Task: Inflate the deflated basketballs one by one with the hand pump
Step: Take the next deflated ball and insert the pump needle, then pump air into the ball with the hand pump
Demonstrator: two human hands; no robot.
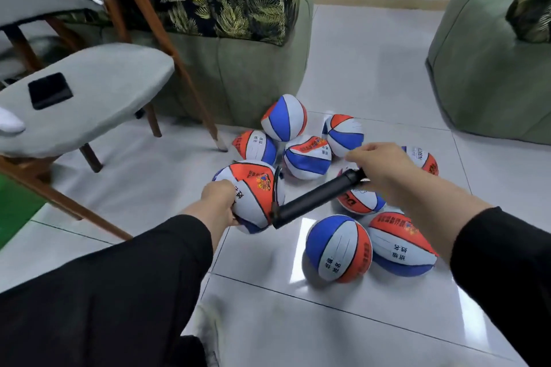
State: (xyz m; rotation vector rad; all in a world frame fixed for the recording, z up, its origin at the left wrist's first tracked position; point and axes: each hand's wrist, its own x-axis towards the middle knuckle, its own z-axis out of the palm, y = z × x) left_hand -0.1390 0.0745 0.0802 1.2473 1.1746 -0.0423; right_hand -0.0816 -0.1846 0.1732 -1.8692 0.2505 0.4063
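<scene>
**Two hands busy: one on the ball, one on the pump**

Your left hand (219, 195) curls its fingers around the near side of a red, white and blue panelled basketball (253, 194), holding it just above the glossy grey tiled floor (372, 316). Your right hand (377, 165) is closed around the far end of the black cylindrical hand pump (319, 198), which slants down and to the left until its lower end sits against the held ball. A thin black hose (275, 185) loops from that end over the ball's surface; where it enters the ball is too small to tell.

Around the pump lie more balls of the same colours, several dented or flattened. One rounder ball (338, 247) sits near you beneath the pump, touching a squashed one (404, 243) on its right. Others cluster beyond, close to a green upholstered sofa (253, 68).

To your left stands a wooden-framed chair with a grey cushion (104, 89), and a flat black rectangular object (50, 91) lies on its seat.
</scene>
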